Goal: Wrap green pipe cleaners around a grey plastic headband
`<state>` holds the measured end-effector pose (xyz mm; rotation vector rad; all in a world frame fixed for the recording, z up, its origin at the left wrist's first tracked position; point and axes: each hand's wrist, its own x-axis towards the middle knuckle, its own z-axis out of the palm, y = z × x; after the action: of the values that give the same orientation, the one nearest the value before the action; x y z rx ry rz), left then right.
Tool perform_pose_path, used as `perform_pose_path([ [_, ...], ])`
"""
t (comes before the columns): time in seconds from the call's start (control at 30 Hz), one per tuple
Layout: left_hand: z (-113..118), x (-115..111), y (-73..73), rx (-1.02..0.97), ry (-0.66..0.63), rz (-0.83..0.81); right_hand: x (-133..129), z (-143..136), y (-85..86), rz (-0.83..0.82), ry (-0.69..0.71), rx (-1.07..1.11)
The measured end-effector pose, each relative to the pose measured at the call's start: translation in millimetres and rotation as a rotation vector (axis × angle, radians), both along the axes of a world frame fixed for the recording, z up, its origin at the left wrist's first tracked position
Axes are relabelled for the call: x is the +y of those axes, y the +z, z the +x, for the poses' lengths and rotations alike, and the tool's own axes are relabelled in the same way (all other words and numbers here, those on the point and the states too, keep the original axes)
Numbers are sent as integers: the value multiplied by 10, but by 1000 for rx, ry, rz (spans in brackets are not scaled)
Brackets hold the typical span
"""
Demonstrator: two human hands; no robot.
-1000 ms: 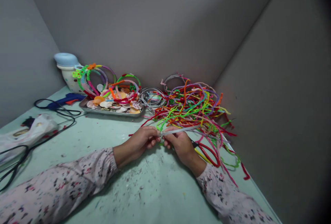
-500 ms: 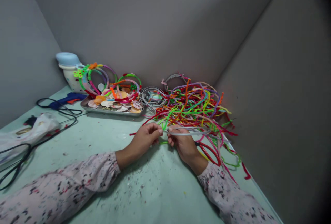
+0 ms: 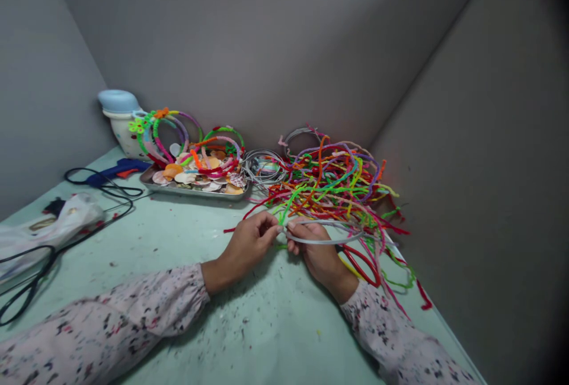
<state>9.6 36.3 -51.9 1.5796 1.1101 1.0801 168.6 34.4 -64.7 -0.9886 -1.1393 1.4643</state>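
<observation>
Both bare hands met over the pale green worktop (image 3: 267,326), just in front of a tangled heap of fuzzy stems (image 3: 329,177) in red, green, orange, purple and yellow. The left hand (image 3: 253,237) was drawn in narrow, its thumb and fingertips pinched on a bright green stem (image 3: 283,217) beside the near end of a thin grey hoop (image 3: 329,242). The right hand (image 3: 313,249) was closed too, gripping that hoop between thumb and fingers, so that its loop stretched sideways across the back of the hand toward the right. The fingertips of the two hands were close together; the exact join of stem and hoop was too small to make out. Next to the right wrist, partly hidden, lay scissors (image 3: 367,262) with red and yellow on the handles. Left of the heap sat a bundle of bare grey hoops (image 3: 253,180), and beside it a metal tray (image 3: 195,193) of shells (image 3: 213,185), with several fuzzy-covered hoops (image 3: 213,140) standing in it. A white cup (image 3: 122,130) with a blue lid stood behind. Farther left were a dark blue tool (image 3: 109,173), a black cable (image 3: 71,241) and a white plastic bag (image 3: 73,219).
</observation>
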Motion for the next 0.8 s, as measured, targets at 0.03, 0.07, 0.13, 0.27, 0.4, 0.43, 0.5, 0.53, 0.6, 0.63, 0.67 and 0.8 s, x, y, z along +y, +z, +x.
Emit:
perform_pose_path([
  [0.03,-1,-5,3,2,21,31,-1,0,2,0,0,1],
  [0.07,-2,-10,9,5,44,62,-1,0,4,1,-2,2],
  [0.13,-7,-20,30,20,84,124,-3,1,3,-1,-12,11],
  [0.27,-24,-40,81,74,86,242,-7,3,-10,5,-3,25],
  [0.4,-39,-44,91,105,55,298,-7,5,-22,20,2,6],
  [0.43,-41,-42,88,100,54,293,-7,5,-22,23,3,5],
  [0.5,-43,-39,80,85,60,278,-10,5,-21,31,4,8],
  [0.53,-44,-38,78,78,66,273,-12,5,-19,33,5,7],
  [0.6,-45,-39,74,74,72,275,-18,6,-12,34,6,1],
  [0.63,-46,-41,73,75,73,282,-22,6,-8,36,5,-6],
  [0.67,-47,-44,71,80,74,293,-25,6,-2,37,5,-11],
  [0.8,-55,-53,59,148,70,371,-40,3,24,41,9,-6],
])
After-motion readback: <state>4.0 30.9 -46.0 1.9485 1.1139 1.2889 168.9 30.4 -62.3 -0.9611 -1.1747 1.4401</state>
